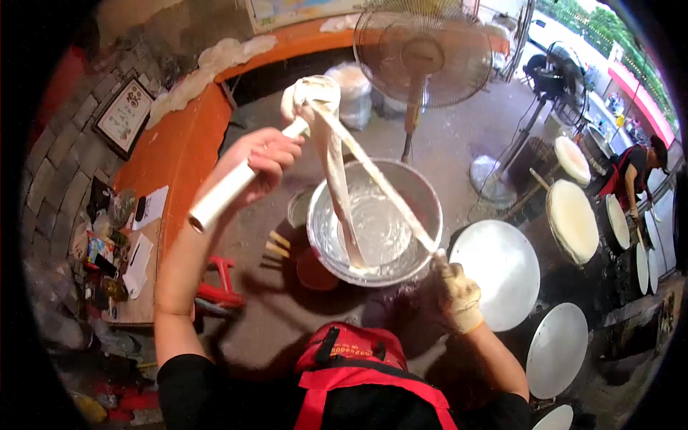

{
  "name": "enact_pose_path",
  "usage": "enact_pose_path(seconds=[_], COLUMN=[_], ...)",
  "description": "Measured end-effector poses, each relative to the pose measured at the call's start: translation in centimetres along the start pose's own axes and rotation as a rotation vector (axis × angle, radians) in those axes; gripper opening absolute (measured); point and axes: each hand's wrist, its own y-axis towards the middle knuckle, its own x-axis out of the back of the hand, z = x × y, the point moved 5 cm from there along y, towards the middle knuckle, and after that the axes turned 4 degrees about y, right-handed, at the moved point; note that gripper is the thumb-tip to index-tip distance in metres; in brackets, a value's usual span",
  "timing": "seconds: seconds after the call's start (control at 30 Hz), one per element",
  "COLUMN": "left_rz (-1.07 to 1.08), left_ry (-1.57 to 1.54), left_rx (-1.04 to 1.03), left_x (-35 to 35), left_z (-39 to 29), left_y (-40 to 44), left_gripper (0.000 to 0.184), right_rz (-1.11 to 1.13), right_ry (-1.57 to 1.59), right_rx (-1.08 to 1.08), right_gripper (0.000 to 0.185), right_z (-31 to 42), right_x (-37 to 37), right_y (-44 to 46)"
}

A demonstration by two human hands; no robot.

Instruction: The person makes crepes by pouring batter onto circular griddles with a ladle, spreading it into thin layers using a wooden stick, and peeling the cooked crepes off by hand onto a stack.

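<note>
My left hand (265,161) is bare and wrapped round the white pipe-like handle of a ladle (223,195). Pale, thick batter (334,168) coats the ladle's head and hangs in a long strip down into a large metal bowl (435,208), which has more batter smeared inside. In a pale work glove, my right hand (459,295) closes on the near end of a long thin stick (383,183). The stick slants up across the bowl, and its far end meets the batter at the ladle's head. The ladle's cup is mostly hidden by batter.
Round metal griddles (496,274) stand at my right, several with pale flat rounds (572,221) on or above them. A large fan (423,57) stands beyond the bowl. Left is an orange counter (168,154). Another person (631,172) works at far right.
</note>
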Motion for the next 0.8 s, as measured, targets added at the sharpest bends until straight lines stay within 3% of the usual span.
enact_pose_path(seconds=[0.03,0.07,0.1,0.17,0.2,0.3,0.37,0.43,0.47,0.53,0.63,0.7,0.77,0.8], left_rz=[0.005,0.036,0.063,0.096,0.072,-0.138,-0.172,-0.245,-0.279,-0.169,-0.050,-0.040,0.148,0.105], left_ry=[0.034,0.054,0.071,0.208,0.354,0.559,-0.050,0.058,0.036,-0.037,-0.017,0.156,0.387,0.595], left_rx=[0.008,0.015,0.022,0.027,0.001,0.056,0.379,0.346,0.362,0.419,0.453,0.331,0.256,0.191], left_x=[-1.3,-2.5,-3.4,-3.3,-1.3,8.0,14.6,18.8,19.8,18.0,10.2,3.9,0.5,0.6], left_z=[-1.4,-2.7,-3.8,-5.7,-6.6,-5.1,-2.3,-0.7,-0.1,-1.7,-5.8,-8.6,-10.8,-12.0], left_y=[-0.3,-0.5,-0.7,-0.7,0.4,4.8,6.8,8.1,8.5,8.2,6.7,5.4,5.5,6.7], left_gripper=[0.019,0.020,0.021,0.020,0.019,0.024,0.009,0.008,0.018,0.019,0.022,0.026,0.018,0.016], right_rz=[-0.086,-0.101,-0.115,-0.149,-0.122,0.024,0.179,0.426,0.408,0.377,0.105,0.046,-0.140,-0.172], right_ry=[-0.053,-0.069,-0.123,-0.193,-0.205,-0.257,-0.275,-0.305,-0.312,-0.322,-0.495,-0.440,-0.415,-0.453], right_rx=[0.004,-0.021,-0.048,-0.036,-0.051,-0.143,-0.199,-0.281,-0.289,-0.315,-0.192,-0.286,-0.205,-0.182], right_gripper=[0.077,0.049,0.043,0.042,0.078,0.047,0.056,0.066,0.067,0.069,0.066,0.047,0.040,0.042], right_z=[0.1,-0.4,-0.1,0.3,0.0,0.2,0.4,0.7,-0.2,-1.7,-1.5,-0.5,-0.9,-0.7], right_x=[1.4,2.2,3.3,3.7,2.5,-2.0,-6.2,-7.5,-7.3,-6.6,-0.5,3.7,5.1,5.2], right_y=[1.2,2.1,3.4,4.8,4.8,3.6,0.8,-1.9,-2.9,-5.1,-1.8,1.7,3.4,4.3])
